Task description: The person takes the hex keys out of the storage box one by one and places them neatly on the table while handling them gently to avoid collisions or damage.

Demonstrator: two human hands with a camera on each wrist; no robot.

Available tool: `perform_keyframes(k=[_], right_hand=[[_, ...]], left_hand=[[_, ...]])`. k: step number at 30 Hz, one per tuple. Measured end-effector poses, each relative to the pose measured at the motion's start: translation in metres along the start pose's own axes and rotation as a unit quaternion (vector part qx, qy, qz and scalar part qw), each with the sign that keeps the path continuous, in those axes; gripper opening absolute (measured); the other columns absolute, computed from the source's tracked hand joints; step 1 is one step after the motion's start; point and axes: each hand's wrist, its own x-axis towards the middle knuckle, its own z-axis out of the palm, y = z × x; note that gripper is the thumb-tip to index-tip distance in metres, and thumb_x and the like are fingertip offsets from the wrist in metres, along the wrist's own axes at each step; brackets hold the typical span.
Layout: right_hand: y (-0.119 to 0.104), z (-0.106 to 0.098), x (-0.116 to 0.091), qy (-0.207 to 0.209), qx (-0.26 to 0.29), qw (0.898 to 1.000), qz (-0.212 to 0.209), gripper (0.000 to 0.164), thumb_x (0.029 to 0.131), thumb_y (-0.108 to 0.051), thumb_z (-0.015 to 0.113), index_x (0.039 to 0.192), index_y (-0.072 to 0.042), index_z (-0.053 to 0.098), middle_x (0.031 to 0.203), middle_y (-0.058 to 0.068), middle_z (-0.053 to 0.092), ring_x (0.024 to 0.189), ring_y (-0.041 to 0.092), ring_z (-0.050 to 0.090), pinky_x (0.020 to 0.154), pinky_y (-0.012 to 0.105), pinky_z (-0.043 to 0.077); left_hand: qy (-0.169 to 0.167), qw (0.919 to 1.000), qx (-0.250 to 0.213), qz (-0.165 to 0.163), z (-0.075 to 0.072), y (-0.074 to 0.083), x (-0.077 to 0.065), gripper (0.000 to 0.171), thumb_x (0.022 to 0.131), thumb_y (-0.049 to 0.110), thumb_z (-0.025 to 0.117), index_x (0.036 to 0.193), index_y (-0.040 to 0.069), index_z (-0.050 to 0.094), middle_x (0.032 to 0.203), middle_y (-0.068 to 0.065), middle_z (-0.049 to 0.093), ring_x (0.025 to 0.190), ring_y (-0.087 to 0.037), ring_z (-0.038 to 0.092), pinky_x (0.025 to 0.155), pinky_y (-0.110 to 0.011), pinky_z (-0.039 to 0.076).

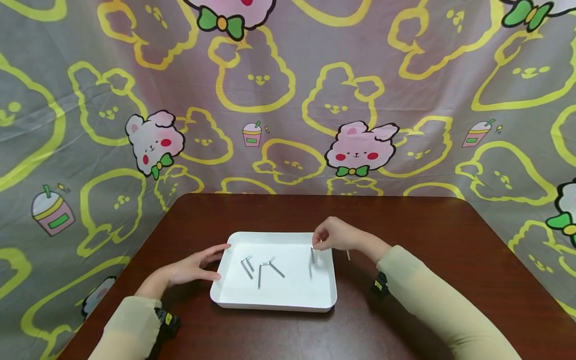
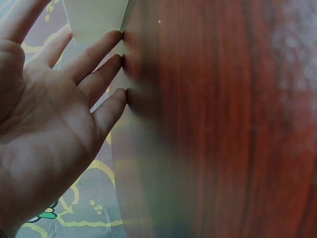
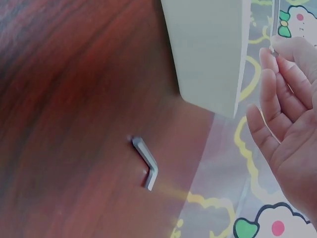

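Observation:
A white tray (image 1: 292, 296) sits on the table with several silver hex keys (image 1: 259, 276) lying in its left half. At its left rim my left hand (image 1: 189, 267) rests with fingers and thumb spread; the left wrist view shows this hand (image 2: 54, 114) with long, fairly straight fingers. Over the tray's right side, my right hand (image 1: 338, 234) pinches one hex key (image 1: 312, 255) between thumb and fingertips, and it hangs down toward the tray floor. Another hex key (image 3: 147, 159) lies on the table just right of the tray, partly behind the right hand in the head view.
The dark brown wooden table (image 1: 405, 220) extends around the tray on all sides. Behind it and along the sides hangs a grey cloth (image 1: 288, 125) printed with yellow outlines and cartoon rabbits. A dark wrist camera (image 1: 380, 283) is strapped below the right sleeve.

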Motion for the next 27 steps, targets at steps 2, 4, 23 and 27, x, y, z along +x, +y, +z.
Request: perform_keyframes(k=[2, 4, 23, 27], right_hand=[[0.000, -0.004, -0.002, 0.002, -0.002, 1.000, 0.004, 0.008, 0.083, -0.011, 0.077, 0.079, -0.015, 0.072, 0.070, -0.008, 0.062, 0.065, 0.010, 0.052, 0.058, 0.025, 0.047], [-0.001, -0.008, -0.004, 0.004, -0.003, 1.000, 0.008, 0.008, 0.084, -0.012, 0.077, 0.079, -0.016, 0.072, 0.070, -0.008, 0.063, 0.065, 0.011, 0.052, 0.057, 0.025, 0.047], [0.002, -0.033, -0.022, 0.018, -0.012, 1.000, 0.020, 0.006, 0.084, -0.013, 0.076, 0.080, -0.015, 0.072, 0.072, -0.007, 0.064, 0.067, 0.012, 0.056, 0.061, 0.027, 0.050], [0.004, -0.039, -0.028, 0.021, -0.010, 1.000, 0.018, 0.006, 0.084, -0.013, 0.076, 0.081, -0.015, 0.072, 0.073, -0.007, 0.065, 0.069, 0.013, 0.057, 0.063, 0.029, 0.051]], left_hand=[[-0.001, 1.0000, 0.000, -0.001, 0.000, 0.000, 0.000, 0.084, 0.086, 0.023, 0.074, 0.154, 0.016, 0.025, 0.155, -0.023, 0.024, 0.140, -0.044, 0.022, 0.104, -0.070, 0.018], [-0.001, 1.0000, -0.001, -0.004, 0.000, 0.001, 0.001, 0.084, 0.086, 0.023, 0.074, 0.154, 0.016, 0.025, 0.155, -0.023, 0.025, 0.140, -0.044, 0.022, 0.104, -0.070, 0.018], [-0.008, 0.9999, -0.011, -0.004, -0.001, 0.001, 0.000, 0.084, 0.087, 0.022, 0.073, 0.154, 0.016, 0.024, 0.155, -0.022, 0.023, 0.139, -0.044, 0.023, 0.104, -0.069, 0.021], [-0.007, 0.9999, -0.011, -0.004, -0.001, 0.002, 0.000, 0.084, 0.087, 0.022, 0.074, 0.154, 0.016, 0.025, 0.155, -0.022, 0.023, 0.139, -0.044, 0.023, 0.104, -0.069, 0.021]])
